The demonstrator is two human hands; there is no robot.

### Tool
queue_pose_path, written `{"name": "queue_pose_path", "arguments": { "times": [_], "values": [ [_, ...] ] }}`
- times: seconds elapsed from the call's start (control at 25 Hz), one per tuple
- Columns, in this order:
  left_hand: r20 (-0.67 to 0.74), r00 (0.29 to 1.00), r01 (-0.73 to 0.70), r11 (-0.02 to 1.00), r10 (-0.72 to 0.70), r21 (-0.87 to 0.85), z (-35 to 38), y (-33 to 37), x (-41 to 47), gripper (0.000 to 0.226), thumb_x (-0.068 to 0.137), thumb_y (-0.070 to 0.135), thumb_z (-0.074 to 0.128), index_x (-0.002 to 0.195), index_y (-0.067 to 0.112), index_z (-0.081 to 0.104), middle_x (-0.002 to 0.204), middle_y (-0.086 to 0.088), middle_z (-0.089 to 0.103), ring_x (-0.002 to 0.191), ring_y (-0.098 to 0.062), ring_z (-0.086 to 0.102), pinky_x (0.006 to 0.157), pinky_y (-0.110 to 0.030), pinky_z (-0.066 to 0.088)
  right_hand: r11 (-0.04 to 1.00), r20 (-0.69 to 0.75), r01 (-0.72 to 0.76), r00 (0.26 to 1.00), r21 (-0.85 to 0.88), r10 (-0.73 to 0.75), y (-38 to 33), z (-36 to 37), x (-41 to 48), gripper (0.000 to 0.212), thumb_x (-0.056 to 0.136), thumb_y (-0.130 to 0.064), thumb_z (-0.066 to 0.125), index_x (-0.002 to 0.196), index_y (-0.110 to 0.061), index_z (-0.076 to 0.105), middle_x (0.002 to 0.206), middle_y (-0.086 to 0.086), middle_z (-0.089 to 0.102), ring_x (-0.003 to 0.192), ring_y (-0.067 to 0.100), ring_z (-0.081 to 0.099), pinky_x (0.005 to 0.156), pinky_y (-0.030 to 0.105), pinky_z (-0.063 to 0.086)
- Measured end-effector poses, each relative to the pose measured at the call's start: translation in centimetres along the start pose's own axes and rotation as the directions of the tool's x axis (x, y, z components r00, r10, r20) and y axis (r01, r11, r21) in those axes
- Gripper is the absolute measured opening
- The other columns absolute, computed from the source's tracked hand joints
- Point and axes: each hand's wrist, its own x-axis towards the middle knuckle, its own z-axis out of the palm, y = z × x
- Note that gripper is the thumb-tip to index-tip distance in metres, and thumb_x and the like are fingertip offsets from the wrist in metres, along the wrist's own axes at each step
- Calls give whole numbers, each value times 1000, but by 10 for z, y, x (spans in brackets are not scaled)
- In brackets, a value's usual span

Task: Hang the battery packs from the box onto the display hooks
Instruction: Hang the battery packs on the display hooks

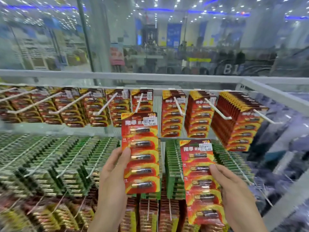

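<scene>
The left hand (113, 174) grips a red battery pack (142, 153) by its left edge, thumb on the front, holding it upright with its top just below the tip of a white hook (139, 102) in the top row. The right hand (234, 190) pinches a second red pack (200, 181) lower down, in front of the hanging green packs (50, 156).

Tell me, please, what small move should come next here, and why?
Probably raise the left hand slightly and thread its red pack onto the white hook directly above: the pack's top edge already sits at that hook's tip, while the right hand holds a second pack lower.
</scene>
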Motion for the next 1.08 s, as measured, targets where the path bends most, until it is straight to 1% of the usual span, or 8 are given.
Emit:
{"name": "queue_pose_path", "arguments": {
  "times": [0.16,0.32,0.56,0.64,0.72,0.76,0.88,1.08],
  "values": [
    [-7,999,-44,997,44,65,-2,8,13,15,101,31,61,104,24,73,95,-7,81,74,-27,78,56,-38,64,999,-10,-42,999,14,43,4,3,2,22,93,-20,69,112,-10,73,100,15,79,83,35,78,84,51,57],
    [26,999,-44,991,41,123,1,6,24,17,103,32,59,108,23,73,97,-6,81,80,-30,79,69,-42,63,998,-22,-56,998,27,57,1,4,1,20,92,-21,69,108,-10,75,101,19,78,84,40,77,81,51,57],
    [57,996,-82,966,70,244,21,7,99,18,108,31,54,111,25,70,97,-3,81,81,-26,79,72,-42,61,991,-61,129,990,32,-127,-22,6,-4,14,93,-20,67,92,-13,79,93,12,80,72,26,77,72,43,55],
    [57,995,-100,954,88,281,28,5,125,18,108,32,53,110,26,69,96,-2,81,81,-27,79,74,-46,63,978,-120,211,970,-2,-209,-32,2,-3,15,91,-25,68,92,-18,81,98,8,80,85,26,78,82,50,57],
    [60,993,-114,946,101,304,36,3,145,19,109,30,52,105,27,70,94,-3,81,78,-23,79,70,-42,63,961,-162,266,948,-69,-274,-42,-4,-2,18,90,-34,69,97,-23,81,106,5,79,104,31,73,97,59,53],
    [61,992,-120,945,107,305,39,1,152,19,109,29,52,101,28,69,93,-3,80,72,-16,78,64,-36,61,955,-175,284,939,-87,-295,-46,-6,-2,18,91,-35,68,96,-24,81,106,6,79,104,34,73,97,59,54],
    [50,990,-139,948,130,286,47,-3,165,24,110,23,50,92,31,64,92,1,74,56,0,71,46,-18,53,943,-177,308,928,-127,-327,-54,-11,-1,19,96,-32,65,93,-22,81,98,10,79,87,35,76,80,50,61],
    [55,985,-173,945,165,278,48,-12,178,25,109,22,51,88,32,60,83,9,71,53,5,68,44,-14,50,940,-150,299,934,-162,-323,-54,-12,-3,21,99,-30,64,88,-26,81,92,7,80,78,31,78,70,44,61]
  ]
}}
